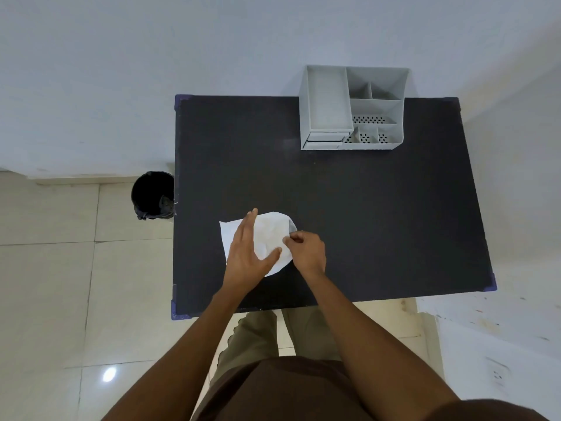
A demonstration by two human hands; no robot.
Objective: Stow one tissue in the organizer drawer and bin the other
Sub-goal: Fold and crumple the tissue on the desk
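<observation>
Working over the black rectangular table [379,208], we have the grey plastic desk organizer [353,107] at its far edge, its small drawer [324,140] facing us and seemingly shut. The black round bin [153,194] stands on the floor just beside the table's left side. Near the front edge lies the white paper tissue [270,235]; whether it is one sheet or two stacked, we cannot tell. Our left hand [247,253] rests flat on it, fingers spread. Our right hand [306,247] pinches its right edge between thumb and fingertips, nearer the organizer, which lies up and to the right.
</observation>
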